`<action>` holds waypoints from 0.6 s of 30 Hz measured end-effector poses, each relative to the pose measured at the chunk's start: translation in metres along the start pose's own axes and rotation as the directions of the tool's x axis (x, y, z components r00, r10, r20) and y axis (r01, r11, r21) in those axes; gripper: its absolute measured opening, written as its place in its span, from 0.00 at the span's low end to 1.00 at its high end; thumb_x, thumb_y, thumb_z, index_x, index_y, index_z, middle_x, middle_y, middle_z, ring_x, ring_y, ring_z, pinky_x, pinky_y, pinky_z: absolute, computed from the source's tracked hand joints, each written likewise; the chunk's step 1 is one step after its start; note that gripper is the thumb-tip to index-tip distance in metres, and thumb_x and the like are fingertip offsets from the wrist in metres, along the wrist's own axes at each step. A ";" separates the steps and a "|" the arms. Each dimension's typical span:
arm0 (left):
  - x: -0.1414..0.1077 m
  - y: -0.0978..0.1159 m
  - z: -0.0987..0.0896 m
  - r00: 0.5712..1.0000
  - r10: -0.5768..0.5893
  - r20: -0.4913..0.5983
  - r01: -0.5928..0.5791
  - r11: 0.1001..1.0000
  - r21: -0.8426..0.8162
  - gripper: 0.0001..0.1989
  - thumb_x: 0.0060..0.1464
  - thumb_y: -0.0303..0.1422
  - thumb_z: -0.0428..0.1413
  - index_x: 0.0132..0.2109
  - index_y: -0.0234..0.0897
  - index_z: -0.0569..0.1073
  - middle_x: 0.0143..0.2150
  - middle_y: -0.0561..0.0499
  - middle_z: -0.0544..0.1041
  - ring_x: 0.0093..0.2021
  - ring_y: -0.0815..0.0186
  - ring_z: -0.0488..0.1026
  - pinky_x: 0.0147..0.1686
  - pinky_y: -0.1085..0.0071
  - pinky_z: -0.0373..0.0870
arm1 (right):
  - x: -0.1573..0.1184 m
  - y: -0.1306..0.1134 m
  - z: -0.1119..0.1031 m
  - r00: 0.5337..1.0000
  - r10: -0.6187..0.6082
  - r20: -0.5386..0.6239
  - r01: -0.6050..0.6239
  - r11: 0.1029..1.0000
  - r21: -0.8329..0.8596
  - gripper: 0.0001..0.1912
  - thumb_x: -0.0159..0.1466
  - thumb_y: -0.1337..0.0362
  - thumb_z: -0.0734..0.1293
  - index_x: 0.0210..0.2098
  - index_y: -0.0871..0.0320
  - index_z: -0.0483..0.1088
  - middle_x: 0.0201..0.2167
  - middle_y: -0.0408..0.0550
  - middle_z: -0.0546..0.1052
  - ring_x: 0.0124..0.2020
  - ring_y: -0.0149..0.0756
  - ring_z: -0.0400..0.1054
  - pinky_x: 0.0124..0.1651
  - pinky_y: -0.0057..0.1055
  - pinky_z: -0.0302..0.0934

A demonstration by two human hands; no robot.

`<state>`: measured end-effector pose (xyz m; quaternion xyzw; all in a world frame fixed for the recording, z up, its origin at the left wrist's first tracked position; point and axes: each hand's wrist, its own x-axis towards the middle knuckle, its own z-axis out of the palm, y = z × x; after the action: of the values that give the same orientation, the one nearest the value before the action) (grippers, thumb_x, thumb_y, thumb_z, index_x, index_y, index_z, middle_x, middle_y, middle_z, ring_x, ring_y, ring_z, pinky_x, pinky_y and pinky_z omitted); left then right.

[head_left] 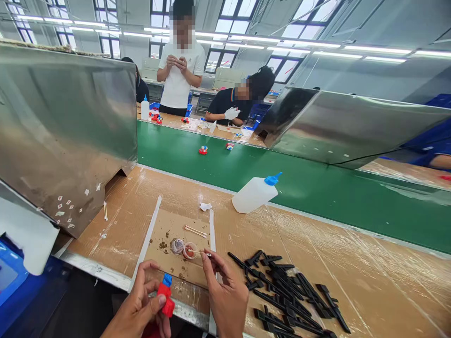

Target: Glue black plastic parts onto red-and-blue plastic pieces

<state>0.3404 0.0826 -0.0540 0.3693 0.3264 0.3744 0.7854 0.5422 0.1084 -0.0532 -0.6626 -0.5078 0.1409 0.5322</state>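
My left hand (141, 307) grips a small red toy figure with a blue top (166, 293) at the near edge of the cardboard-covered bench (317, 253). My right hand (225, 293) pinches a thin cotton swab (200, 253) whose far tip rests in a small round clear cap (190, 250). A second small round lid (177, 246) lies just left of that cap. Two more swabs (195, 231) lie a little beyond. A pile of black plastic parts (285, 288) lies to the right of my right hand.
A white squeeze bottle with a blue nozzle (255, 193) lies on its side by the green conveyor belt (317, 188). Two small red toys (203, 150) ride the belt. Metal shields (66, 131) flank the bench. Across the belt one person stands and another sits, wearing a white glove.
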 end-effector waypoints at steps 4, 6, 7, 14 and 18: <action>-0.006 -0.002 -0.002 0.996 -0.052 0.075 0.045 0.994 0.098 0.16 0.62 0.47 0.50 0.42 0.38 0.66 0.28 0.54 0.69 0.25 0.71 0.71 0.26 0.74 0.60 | -0.002 0.000 0.001 1.000 -0.013 0.011 0.012 1.000 0.012 0.14 0.63 0.54 0.69 0.39 0.58 0.78 0.34 0.48 0.81 0.32 0.35 0.74 0.38 0.28 0.65; -0.008 -0.001 -0.003 0.995 -0.036 0.096 0.025 0.994 0.105 0.19 0.59 0.48 0.55 0.48 0.38 0.65 0.26 0.56 0.68 0.24 0.73 0.64 0.26 0.75 0.55 | -0.002 0.001 0.000 1.000 -0.022 0.013 0.022 1.000 0.012 0.14 0.63 0.54 0.69 0.40 0.58 0.78 0.35 0.48 0.81 0.32 0.35 0.74 0.39 0.29 0.66; -0.009 -0.001 -0.004 0.995 -0.025 0.100 0.015 0.995 0.102 0.22 0.56 0.47 0.58 0.51 0.39 0.64 0.25 0.57 0.67 0.24 0.74 0.60 0.25 0.76 0.52 | -0.002 0.002 0.000 1.000 -0.023 0.012 0.023 1.000 0.010 0.14 0.63 0.54 0.69 0.40 0.58 0.78 0.35 0.48 0.81 0.32 0.35 0.74 0.39 0.29 0.66; -0.007 0.001 0.001 0.984 0.094 -0.148 -0.044 0.951 0.306 0.22 0.56 0.47 0.58 0.52 0.40 0.72 0.30 0.53 0.70 0.27 0.70 0.63 0.28 0.74 0.59 | 0.000 -0.002 0.002 0.998 -0.065 0.012 0.066 0.997 -0.029 0.14 0.64 0.54 0.68 0.39 0.59 0.78 0.34 0.48 0.81 0.30 0.34 0.73 0.37 0.28 0.66; -0.009 0.012 -0.011 0.942 0.207 -0.262 -0.093 0.916 0.390 0.19 0.54 0.43 0.61 0.51 0.44 0.74 0.36 0.51 0.76 0.35 0.64 0.71 0.38 0.72 0.67 | 0.001 -0.009 -0.001 0.989 -0.122 0.078 0.129 0.988 -0.083 0.15 0.66 0.54 0.66 0.44 0.58 0.76 0.36 0.48 0.80 0.29 0.32 0.70 0.35 0.28 0.65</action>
<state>0.3226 0.0846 -0.0476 0.4749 0.4766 0.4168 0.6112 0.5386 0.1082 -0.0447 -0.6465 -0.5733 0.1087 0.4915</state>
